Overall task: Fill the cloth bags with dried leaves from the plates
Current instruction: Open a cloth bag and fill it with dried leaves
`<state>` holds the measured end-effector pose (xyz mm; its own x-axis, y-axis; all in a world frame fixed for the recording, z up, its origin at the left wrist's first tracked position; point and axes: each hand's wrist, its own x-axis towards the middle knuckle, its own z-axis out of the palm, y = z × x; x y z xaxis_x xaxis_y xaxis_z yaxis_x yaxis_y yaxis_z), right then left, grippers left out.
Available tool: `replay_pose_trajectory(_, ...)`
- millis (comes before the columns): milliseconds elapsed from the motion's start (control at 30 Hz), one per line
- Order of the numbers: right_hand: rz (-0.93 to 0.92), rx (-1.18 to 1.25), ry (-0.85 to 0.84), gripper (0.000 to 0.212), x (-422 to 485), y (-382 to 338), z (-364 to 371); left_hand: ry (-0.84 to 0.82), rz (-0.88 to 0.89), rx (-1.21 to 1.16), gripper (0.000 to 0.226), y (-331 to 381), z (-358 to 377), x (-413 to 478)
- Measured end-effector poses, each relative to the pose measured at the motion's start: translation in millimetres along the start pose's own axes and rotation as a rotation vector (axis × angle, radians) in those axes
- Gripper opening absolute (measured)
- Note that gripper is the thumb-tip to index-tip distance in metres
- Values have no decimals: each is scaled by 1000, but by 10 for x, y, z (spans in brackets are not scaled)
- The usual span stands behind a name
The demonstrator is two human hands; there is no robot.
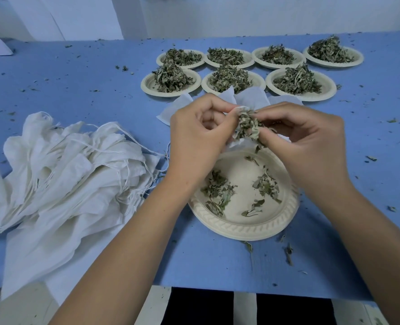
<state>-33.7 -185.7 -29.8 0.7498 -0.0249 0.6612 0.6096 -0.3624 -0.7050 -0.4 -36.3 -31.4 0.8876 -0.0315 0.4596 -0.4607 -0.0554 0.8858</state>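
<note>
Head view: we see both hands meeting above the middle of the blue table cover (77,78), fingertips close together. The left hand (199,137) has its fingers curled and pinches the mouth of a white cloth bag (237,143). The right hand (311,137) pinches a clump of dried leaves (248,126) against that opening. We cannot tell how much of the clump is already inside the cloth.

At 6 o'clock from the hands, directly beneath them, lies the near plate (241,228). Only scattered leaves (217,192) remain on it, in a few small patches.

At 12 o'clock, just beyond the knuckles, a few flat bags (250,96) lie fanned on the cover. Past them, from 12 to 1 o'clock, stand seven full plates (328,93) in two rows, each heaped with leaves.

At 9 o'clock sits a pile of empty bags (65,165) with thin drawstrings trailing toward the left wrist. Leaf crumbs dot the cover all around, with a few larger bits at 5 o'clock from the near plate.
</note>
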Motion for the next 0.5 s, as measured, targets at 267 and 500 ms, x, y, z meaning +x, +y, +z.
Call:
replay_pose_trajectory(267,-197,-443,-152,19,18,91,18,-71,27,48,15,-20,26,-15)
replay_pose_trajectory(500,-144,-310,-202,29,-12,52,-6,-20,54,66,17,-35,8,4)
